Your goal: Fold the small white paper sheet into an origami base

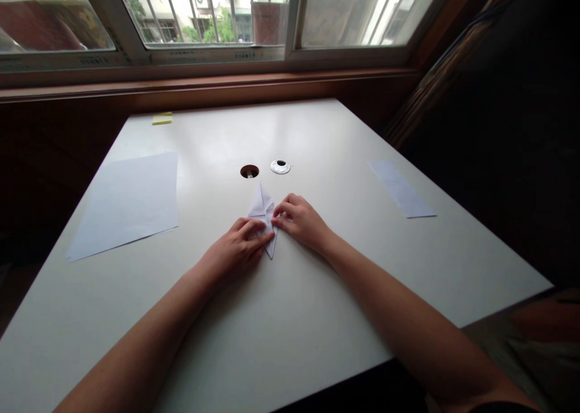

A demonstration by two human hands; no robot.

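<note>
A small white folded paper, pointed at its far and near ends, lies on the white table in front of me. My left hand holds its near left part down, with the fingers reaching across the folds and covering some of them. At the right edge of the paper, my right hand has its thumb and fingertips pinched on a flap. Part of the gripped flap is hidden behind those fingers.
White sheets lie at the left of the table, and a narrow paper strip at the right. Beyond the folded paper are an open cable hole and a silver grommet cover. A yellow sticky-note pad sits near the far-left edge.
</note>
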